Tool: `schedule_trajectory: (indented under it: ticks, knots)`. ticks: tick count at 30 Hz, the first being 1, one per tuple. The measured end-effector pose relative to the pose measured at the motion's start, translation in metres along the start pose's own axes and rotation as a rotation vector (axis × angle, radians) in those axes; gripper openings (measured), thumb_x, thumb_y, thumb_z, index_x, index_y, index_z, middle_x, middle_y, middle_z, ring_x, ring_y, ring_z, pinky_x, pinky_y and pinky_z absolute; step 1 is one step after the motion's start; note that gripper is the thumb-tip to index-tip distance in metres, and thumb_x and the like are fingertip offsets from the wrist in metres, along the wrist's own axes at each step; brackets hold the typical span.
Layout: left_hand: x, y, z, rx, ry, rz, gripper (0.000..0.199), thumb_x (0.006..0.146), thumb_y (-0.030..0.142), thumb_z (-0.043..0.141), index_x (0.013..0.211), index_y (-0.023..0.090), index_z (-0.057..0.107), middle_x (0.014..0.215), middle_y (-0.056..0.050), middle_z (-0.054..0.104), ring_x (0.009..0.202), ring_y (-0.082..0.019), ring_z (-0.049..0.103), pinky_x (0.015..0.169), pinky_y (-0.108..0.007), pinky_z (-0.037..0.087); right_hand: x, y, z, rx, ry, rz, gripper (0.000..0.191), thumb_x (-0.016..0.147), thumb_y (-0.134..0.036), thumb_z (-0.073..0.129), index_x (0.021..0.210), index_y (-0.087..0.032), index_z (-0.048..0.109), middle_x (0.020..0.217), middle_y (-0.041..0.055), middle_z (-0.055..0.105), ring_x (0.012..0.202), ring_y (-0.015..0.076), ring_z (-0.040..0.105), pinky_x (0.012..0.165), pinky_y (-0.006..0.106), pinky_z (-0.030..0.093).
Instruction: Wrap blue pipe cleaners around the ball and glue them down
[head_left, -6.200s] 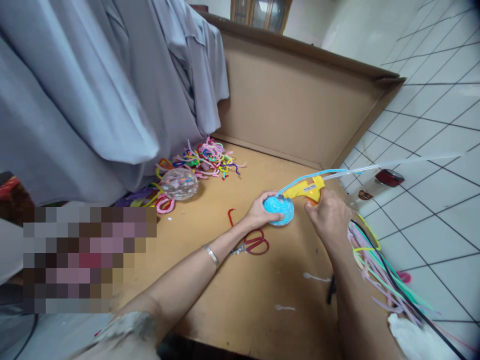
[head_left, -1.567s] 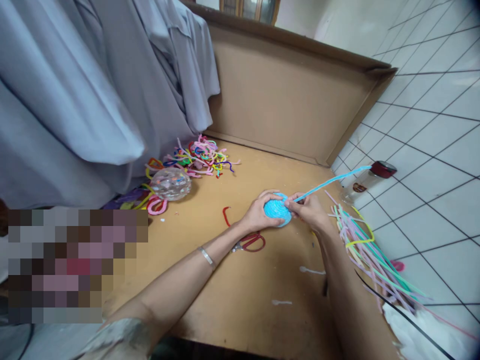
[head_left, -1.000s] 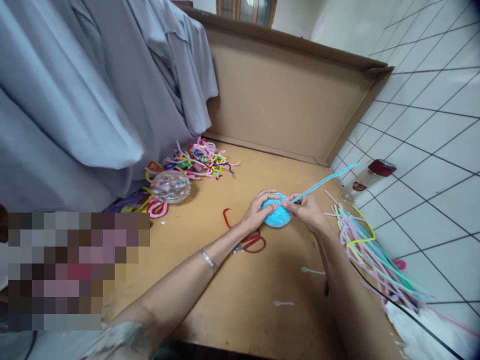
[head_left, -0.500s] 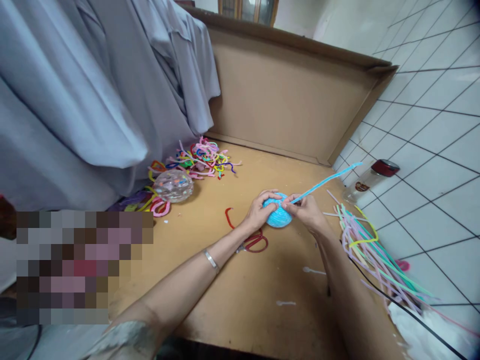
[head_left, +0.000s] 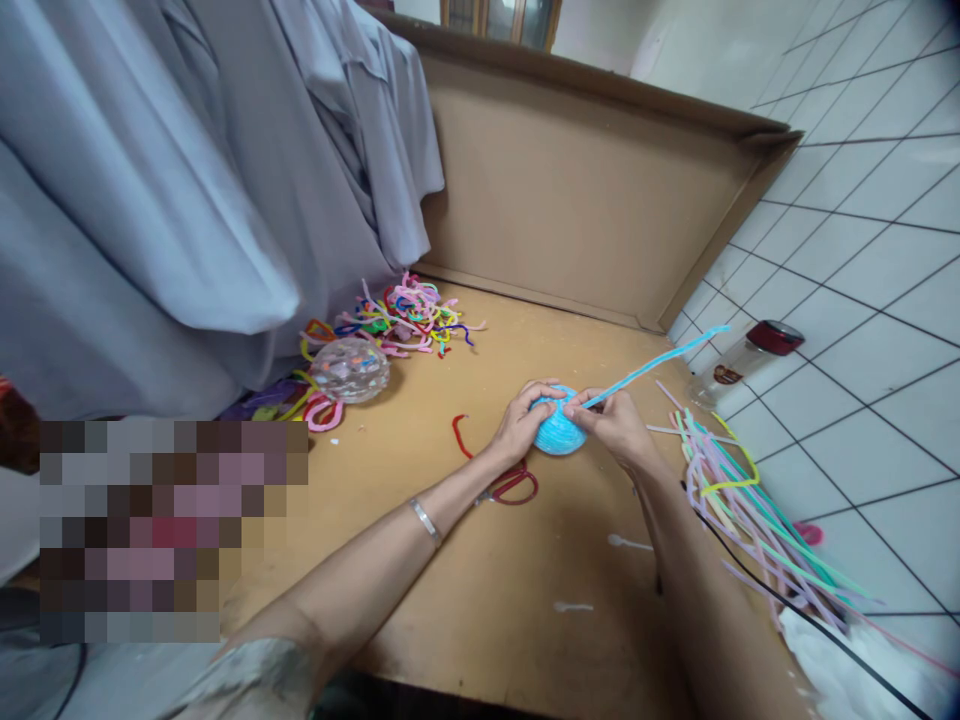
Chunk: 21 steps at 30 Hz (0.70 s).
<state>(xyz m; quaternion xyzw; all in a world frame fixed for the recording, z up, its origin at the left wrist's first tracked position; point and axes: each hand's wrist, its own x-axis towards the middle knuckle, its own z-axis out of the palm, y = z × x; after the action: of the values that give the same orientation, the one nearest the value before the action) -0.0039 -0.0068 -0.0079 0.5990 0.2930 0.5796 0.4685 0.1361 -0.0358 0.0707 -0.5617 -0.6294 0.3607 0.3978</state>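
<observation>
A round, bright blue coil, wound from fuzzy stems, is held just above the wooden table. My left hand wraps its left side, with fingers over the top and the thumb on its face. At its upper right, my right hand pinches a blue pipe cleaner against it. The pipe cleaner's free end points up and right toward the jar. Below my left wrist lie red-handled scissors, partly hidden by the forearm. A short red pipe cleaner lies beside them.
A clear ball and a heap of coloured pipe cleaners lie at the left rear. Long pastel pipe cleaners and a glass jar are along the tiled wall. A cardboard panel stands behind; grey cloth hangs left.
The view has shifted very slightly. Both hands keep nearly the same hold on the blue coil and the pipe cleaner.
</observation>
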Motion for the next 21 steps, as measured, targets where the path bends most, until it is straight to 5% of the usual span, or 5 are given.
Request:
schedule_trajectory:
  ticks: [7,21]
  knots:
    - [-0.0011,0.0034,0.0022,-0.012,0.021,0.029,0.020,0.086,0.031,0.053,0.088,0.018,0.068,0.110,-0.009,0.066,0.121,-0.023,0.056,0.108,-0.041,0.040,0.0006,0.0013,0.0002,0.004,0.006,0.004,0.032,0.052,-0.044,0.073,0.062,-0.015,0.065,0.053,0.0002,0.059,0.051,0.0111,0.048,0.051,0.025,0.038]
    - [0.0031,-0.0045,0.0037,-0.026,0.088,-0.035,0.014,0.078,0.022,0.060,0.088,0.016,0.067,0.116,-0.010,0.067,0.115,-0.023,0.061,0.104,-0.040,0.043,-0.0007,-0.0017,-0.0016,0.061,-0.075,0.045,0.037,0.048,-0.042,0.079,0.068,-0.017,0.062,0.062,0.0004,0.060,0.060,0.0128,0.051,0.059,0.027,0.042]
